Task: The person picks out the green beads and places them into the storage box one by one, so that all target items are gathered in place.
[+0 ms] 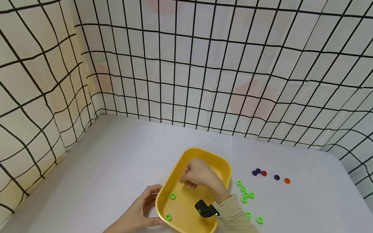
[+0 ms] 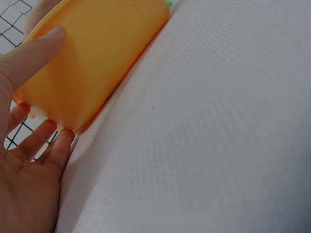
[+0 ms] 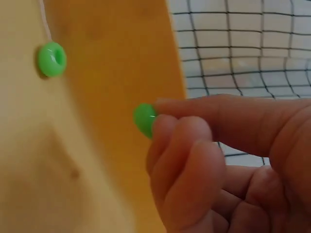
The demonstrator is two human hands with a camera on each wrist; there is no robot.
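Note:
A yellow tray stands on the table at the middle in the head view. My left hand holds its near left corner from outside, with thumb and fingertips against the wall, as the left wrist view shows too. Over the inside of the tray is my right hand. Between its thumb and fingers it pinches a green ring bead, which the hand hides in the head view. Two green ring beads lie in the tray, an upper one and a lower one. A thin white string reaches a green bead.
Several loose green beads are scattered right of the tray. Farther back lie dark purple beads, a red bead and an orange bead. Black-gridded white walls surround the white table.

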